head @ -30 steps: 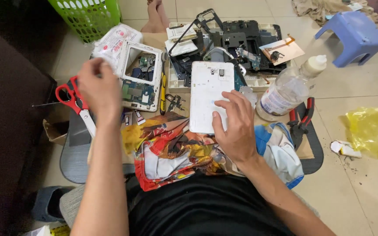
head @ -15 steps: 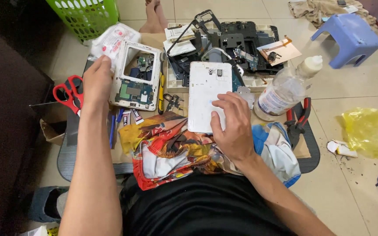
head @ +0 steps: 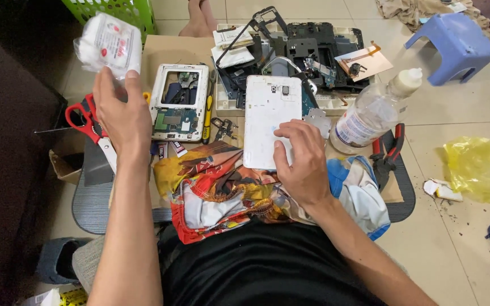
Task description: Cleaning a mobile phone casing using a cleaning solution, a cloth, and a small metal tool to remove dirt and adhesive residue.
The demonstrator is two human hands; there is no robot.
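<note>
White plastic dominates the middle of the scene: a tablet back cover (head: 271, 120) lies face down on a colourful cloth (head: 222, 190), and the right hand (head: 301, 161) rests on its near right corner, fingers (head: 286, 131) curled flat against the shell, pressing rather than gripping it. The left hand (head: 119, 113) is raised at the left, fingertips pinched round the lower edge of a clear bag of white pads (head: 109, 42), which it holds up above the floor. Just right of that hand lies an opened tablet frame (head: 180, 102) with its circuit boards showing, and a yellow-handled tool (head: 207, 119) lies along the frame's right edge. Red scissors (head: 89, 127) lie to the left of the left hand, partly hidden behind it. Far of the cover sits a heap of black parts (head: 313, 48) in a tray. To the right of the cover stands a clear bottle (head: 370, 113) with a white cap, and red-handled pliers (head: 389, 150) lie just beside its base. A blue stool (head: 455, 45) stands far right, a yellow bag (head: 480, 170) lies right on the tiles, and a green basket (head: 117, 10) is far left.
</note>
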